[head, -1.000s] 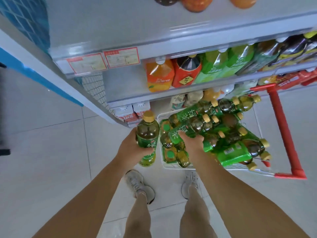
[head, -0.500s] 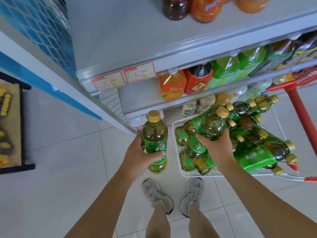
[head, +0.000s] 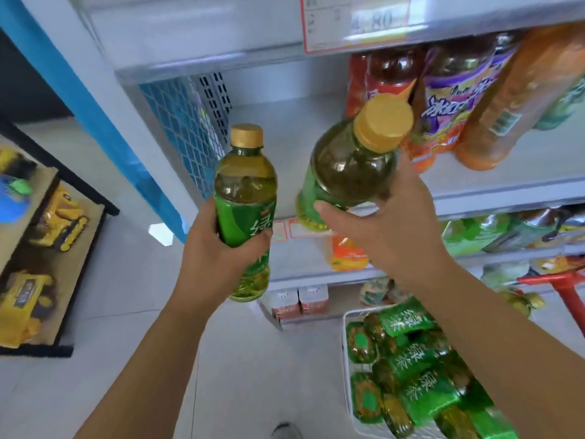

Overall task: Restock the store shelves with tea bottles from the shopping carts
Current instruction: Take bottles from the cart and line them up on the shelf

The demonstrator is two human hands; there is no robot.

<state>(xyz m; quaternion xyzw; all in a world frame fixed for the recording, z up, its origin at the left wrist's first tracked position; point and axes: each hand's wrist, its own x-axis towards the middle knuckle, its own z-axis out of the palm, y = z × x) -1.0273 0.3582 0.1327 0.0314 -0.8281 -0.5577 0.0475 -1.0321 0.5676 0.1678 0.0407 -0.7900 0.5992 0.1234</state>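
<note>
While left hand [head: 215,261] grips bottle [head: 245,198] upright, right hand [head: 389,229] angles second bottle [head: 348,169].

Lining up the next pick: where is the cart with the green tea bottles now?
Head view, lower right: the white wire cart stands on the floor by the bottom shelf, its red handle further right.

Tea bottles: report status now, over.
Left hand grips left bottle, upright. Right hand grips right bottle, tilted. Bare shelf patch ahead, left of red-labelled bottles; nothing in the way. Cart holds more.
</note>
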